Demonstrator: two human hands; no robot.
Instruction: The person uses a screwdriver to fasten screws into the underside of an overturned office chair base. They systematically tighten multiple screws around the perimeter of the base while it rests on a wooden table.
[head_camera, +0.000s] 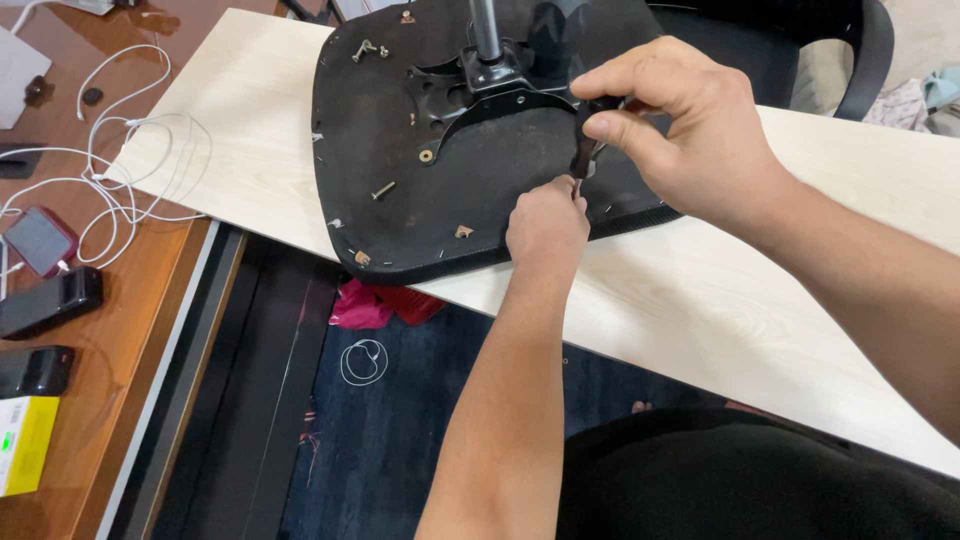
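1. On the pale counter (250, 130) lies an upturned black chair seat (400, 190), its near edge overhanging.
2. Left hand (547, 225) is curled closed at the seat; its grip is hidden.
3. Right hand (665, 125) pinches a small dark tool (585, 155), mostly covered.
4. Far left, a yellow box (25, 445) is cut off.

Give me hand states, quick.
Left hand: closed on a small tool at the seat base.
Right hand: pinching a dark tool.

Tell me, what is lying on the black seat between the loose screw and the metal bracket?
In the head view, a small brass washer lies on the seat underside, between the loose screw and the black metal bracket.
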